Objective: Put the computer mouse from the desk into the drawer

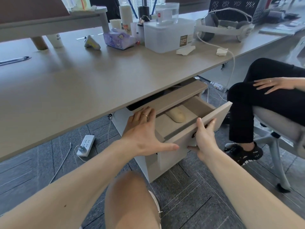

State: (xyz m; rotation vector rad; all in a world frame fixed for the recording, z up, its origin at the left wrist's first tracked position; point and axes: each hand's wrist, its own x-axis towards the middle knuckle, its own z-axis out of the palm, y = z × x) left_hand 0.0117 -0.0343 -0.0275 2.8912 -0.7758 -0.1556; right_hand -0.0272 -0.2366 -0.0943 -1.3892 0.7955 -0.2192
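A cream-coloured computer mouse [176,115] lies inside the top drawer [219,115], which stands pulled out from a pedestal cabinet under the desk [92,83]. My left hand [145,131] hovers over the drawer's left side with fingers spread and nothing in it; a ring is on one finger. My right hand [204,138] rests on the drawer front, fingers over its top edge and thumb below, near the lock.
Another person sits at the right on an office chair [277,134], legs [257,100] crossed close to the drawer front. A power strip [86,145] and cables lie on the floor. The desk holds a plastic box [166,35], tissue pack [118,38], headset [226,27] and cups.
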